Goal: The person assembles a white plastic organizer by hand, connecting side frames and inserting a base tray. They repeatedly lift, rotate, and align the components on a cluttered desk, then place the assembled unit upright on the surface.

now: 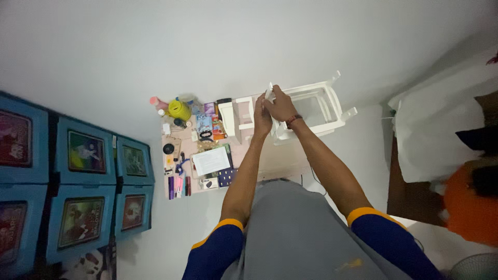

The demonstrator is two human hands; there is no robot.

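The little shelf rack (316, 106) is white, and so is the small piece (269, 91) in the hands (272, 108). The wristband (293, 120) is red and dark. The shirt (306, 238) is grey, with dark blue sleeves (386, 243) edged in orange. The desk (270, 161) is pale pink. On it sit a yellow tape roll (179, 110), a white paper (211, 159) and pink and purple pens (177, 185). The boxes (78, 171) are blue — each with a colourful picture.

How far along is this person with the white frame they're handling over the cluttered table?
Looks done: the white open frame already stands as a joined box on the pale table. In hand: both hands, left hand and right hand, meet at its corner around a small white piece. What is left cannot be told.
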